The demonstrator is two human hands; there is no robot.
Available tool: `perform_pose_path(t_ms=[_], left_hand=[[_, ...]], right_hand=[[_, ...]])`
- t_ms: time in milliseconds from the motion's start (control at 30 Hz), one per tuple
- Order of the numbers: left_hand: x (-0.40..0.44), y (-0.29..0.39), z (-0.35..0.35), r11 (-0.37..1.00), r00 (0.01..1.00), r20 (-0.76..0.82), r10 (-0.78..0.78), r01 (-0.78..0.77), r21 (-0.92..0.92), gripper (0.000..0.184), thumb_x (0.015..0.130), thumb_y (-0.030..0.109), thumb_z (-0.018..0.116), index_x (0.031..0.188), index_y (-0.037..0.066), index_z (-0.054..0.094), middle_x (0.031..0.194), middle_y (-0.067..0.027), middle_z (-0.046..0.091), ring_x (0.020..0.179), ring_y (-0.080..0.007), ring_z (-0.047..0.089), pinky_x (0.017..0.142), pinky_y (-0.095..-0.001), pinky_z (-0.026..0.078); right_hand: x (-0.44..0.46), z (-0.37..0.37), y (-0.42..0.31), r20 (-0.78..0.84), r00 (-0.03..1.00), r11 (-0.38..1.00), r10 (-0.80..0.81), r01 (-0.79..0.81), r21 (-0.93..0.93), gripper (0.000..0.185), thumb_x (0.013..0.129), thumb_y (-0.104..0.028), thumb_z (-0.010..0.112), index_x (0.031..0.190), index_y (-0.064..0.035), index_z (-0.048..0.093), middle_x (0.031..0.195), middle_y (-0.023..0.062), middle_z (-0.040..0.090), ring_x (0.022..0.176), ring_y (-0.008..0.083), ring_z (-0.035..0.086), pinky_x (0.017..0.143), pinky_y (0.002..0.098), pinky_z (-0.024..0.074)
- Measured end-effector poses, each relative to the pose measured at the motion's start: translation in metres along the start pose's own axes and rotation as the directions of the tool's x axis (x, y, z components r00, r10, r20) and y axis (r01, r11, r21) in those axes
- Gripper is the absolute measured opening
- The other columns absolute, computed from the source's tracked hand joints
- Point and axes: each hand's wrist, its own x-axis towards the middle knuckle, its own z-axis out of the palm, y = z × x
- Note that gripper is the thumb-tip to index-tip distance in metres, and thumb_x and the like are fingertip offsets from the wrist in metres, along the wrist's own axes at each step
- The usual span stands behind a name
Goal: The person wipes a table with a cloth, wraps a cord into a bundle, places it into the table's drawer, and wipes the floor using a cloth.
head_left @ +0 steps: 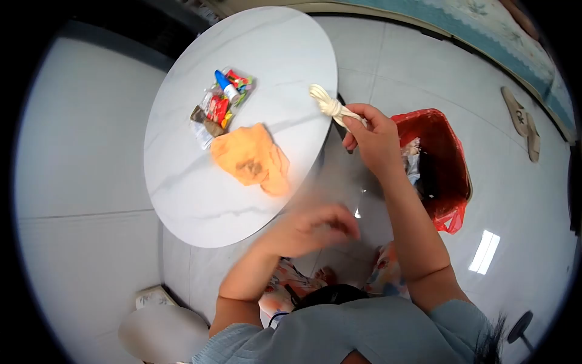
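Observation:
My right hand (376,138) pinches a coiled bundle of cream-coloured cord (331,107) between thumb and fingers. The bundle is wrapped round its middle, and its looped end reaches over the right edge of the round table (267,54). Lower down, in front of my body, my left hand (312,230) is blurred by motion. Its fingers are loosely bent and apart, with nothing visible in them. An orange cloth (245,151) with a darker patch lies crumpled on the table, near the left hand.
Beyond the cloth sit small colourful packets (218,109), a blue-and-white tube (227,86) and a brown item (207,121). A bin (451,145) lined with a red bag holds rubbish beside my right forearm. Slippers (521,124) lie on the floor; a stool (162,333) stands lower left.

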Motion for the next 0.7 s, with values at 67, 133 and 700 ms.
perform_pose_path(t_ms=[67, 133, 700], left_hand=[[-0.014, -0.056, 0.023, 0.982, 0.99, 0.076, -0.121, 0.13, -0.134, 0.023, 0.09, 0.009, 0.054, 0.111, 0.002, 0.057, 0.101, -0.0085, 0.062, 0.085, -0.0139, 0.059, 0.077, -0.0263, 0.047], [-0.03, -0.128, 0.03, 0.873, 0.91, -0.133, -0.393, 0.324, -0.365, 0.022, 0.092, 0.009, 0.052, 0.113, 0.005, 0.057, 0.102, -0.0079, 0.063, 0.086, -0.0144, 0.06, 0.078, -0.0252, 0.047], [-0.085, -0.263, -0.007, 0.562, 0.192, -0.679, -0.708, -0.429, -0.707, 0.014, 0.09, 0.017, 0.054, 0.1, 0.008, 0.056, 0.098, -0.0041, 0.064, 0.096, -0.0215, 0.062, 0.08, -0.0354, 0.049]], right_hand=[[0.002, 0.003, 0.009, 0.025, 0.999, 0.998, -0.047, 0.048, -0.032, 0.019, 0.088, -0.008, 0.059, 0.104, 0.0015, 0.061, 0.08, 0.0045, 0.062, 0.057, 0.0083, 0.057, 0.051, 0.0217, 0.0452], [0.003, 0.004, 0.014, 0.04, 0.986, 0.977, -0.163, 0.167, -0.134, 0.017, 0.087, -0.007, 0.059, 0.103, 0.0017, 0.061, 0.079, 0.0048, 0.062, 0.058, 0.009, 0.058, 0.051, 0.0214, 0.0449], [0.006, -0.022, 0.032, 0.063, 0.996, 0.995, -0.056, 0.06, -0.078, 0.018, 0.087, -0.008, 0.059, 0.104, 0.0005, 0.062, 0.081, 0.0031, 0.061, 0.062, 0.0071, 0.057, 0.052, 0.0208, 0.0429]])
